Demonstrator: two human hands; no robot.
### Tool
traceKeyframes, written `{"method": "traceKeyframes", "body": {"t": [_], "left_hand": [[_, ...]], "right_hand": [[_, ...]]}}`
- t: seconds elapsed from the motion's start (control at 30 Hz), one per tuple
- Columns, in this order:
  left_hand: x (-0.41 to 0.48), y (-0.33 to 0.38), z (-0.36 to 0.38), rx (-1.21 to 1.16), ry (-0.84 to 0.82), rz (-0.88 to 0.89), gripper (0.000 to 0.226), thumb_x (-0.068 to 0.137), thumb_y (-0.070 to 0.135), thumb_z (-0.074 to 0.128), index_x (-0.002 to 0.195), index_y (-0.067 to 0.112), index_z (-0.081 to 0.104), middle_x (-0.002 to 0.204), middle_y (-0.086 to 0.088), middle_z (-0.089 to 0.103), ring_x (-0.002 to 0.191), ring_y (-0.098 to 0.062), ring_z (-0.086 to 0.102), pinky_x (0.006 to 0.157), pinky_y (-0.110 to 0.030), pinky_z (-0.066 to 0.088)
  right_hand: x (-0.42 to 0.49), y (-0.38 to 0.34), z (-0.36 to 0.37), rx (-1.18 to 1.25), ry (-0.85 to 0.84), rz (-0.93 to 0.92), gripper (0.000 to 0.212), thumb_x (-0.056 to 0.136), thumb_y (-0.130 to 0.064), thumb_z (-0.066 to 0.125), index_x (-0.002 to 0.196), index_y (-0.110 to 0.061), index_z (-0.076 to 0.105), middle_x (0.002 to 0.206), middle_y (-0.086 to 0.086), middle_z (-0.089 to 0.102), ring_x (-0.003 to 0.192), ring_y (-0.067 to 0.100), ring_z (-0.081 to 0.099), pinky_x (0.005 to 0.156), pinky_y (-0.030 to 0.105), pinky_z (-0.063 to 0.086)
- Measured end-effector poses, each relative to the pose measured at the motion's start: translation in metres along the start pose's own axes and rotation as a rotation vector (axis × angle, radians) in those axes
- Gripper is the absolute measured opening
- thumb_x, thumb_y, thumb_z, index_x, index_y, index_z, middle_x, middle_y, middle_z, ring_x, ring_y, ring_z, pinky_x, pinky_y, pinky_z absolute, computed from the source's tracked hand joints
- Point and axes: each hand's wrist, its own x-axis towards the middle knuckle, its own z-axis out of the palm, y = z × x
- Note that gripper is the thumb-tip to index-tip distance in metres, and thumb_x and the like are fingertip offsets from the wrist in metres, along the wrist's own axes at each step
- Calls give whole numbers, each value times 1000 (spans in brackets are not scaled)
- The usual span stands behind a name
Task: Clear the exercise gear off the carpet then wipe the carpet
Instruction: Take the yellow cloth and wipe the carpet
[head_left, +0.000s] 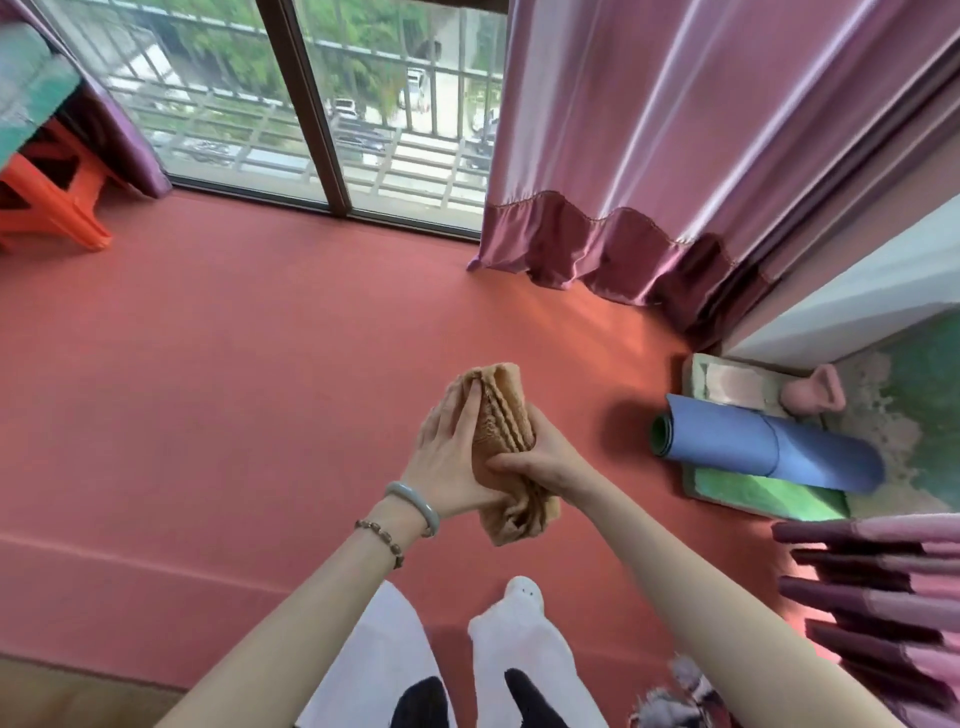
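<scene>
A folded tan cloth (506, 421) is held upright between both hands above the red carpet (234, 364). My left hand (452, 457) lies flat against its left side with fingers straight. My right hand (535, 457) grips its lower right part, thumb curled across the front. A rolled blue exercise mat (763, 447) lies off the carpet at the right, on a green tiled ledge (758, 493). A pink kettlebell (813, 392) stands just behind the mat.
A pink curtain (675, 156) hangs to the floor at the right of a tall window (332, 104). An orange plastic stool (52, 192) stands at the far left. Striped purple fabric (883, 597) juts in at the lower right. My legs stand at the bottom.
</scene>
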Motion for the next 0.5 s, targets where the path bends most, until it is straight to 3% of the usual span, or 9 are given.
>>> {"method": "traceKeyframes", "body": {"t": [0.13,0.23,0.33,0.5], "left_hand": [[11,9,42,-4,-1,53,125,58,64,72,140,39,-20,155,8,-14,144,-13,-12,118,-37,1],[14,-13,58,54,-6,-47,119,65,54,74,142,38,-15,156,9,-12,144,-13,-8,117,-40,5],[31,-55,82,130,-34,-159,110,71,53,71,147,31,-7,157,5,-7,145,-16,-4,118,-41,8],[86,-149,164,311,-128,-257,96,82,54,58,149,20,-3,158,-2,-2,145,-20,0,116,-37,7]], "right_hand": [[5,39,-54,-25,82,50,72,55,-17,78,118,-14,45,108,1,60,96,11,58,80,16,46],[26,70,-78,-94,111,88,71,64,-9,82,123,-12,43,113,4,60,104,18,57,90,28,43],[55,105,-92,-163,138,107,71,62,-16,80,122,-17,43,114,3,60,107,20,57,99,39,44],[129,185,-107,-242,198,113,70,69,-12,76,128,-17,39,112,-1,55,104,18,53,93,32,41]]}}
